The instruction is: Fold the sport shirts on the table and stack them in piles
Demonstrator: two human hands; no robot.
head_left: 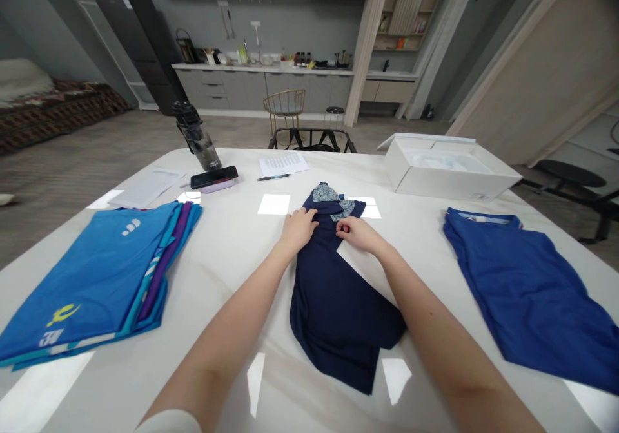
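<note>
A navy garment (333,298) with grey patterned patches lies partly folded on the white table, its narrower end pointing away from me. On its left edge near the far end rests my left hand (297,230), fingers stretched over the fabric. My right hand (356,233) is at the opposite edge, just below a patterned patch, with its fingers curled and pinched on the cloth. The fingertips of that hand are partly hidden. To the left lies a stack of folded blue and purple shirts (97,259). A folded royal blue shirt (527,285) lies to the right.
An open white box (435,178) stands at the table's back right. At the back left are a dark clear bottle (200,140), a phone (214,177) and a paper sheet (149,187). A pen (273,177) lies by a printed sheet (285,163). Chairs stand beyond.
</note>
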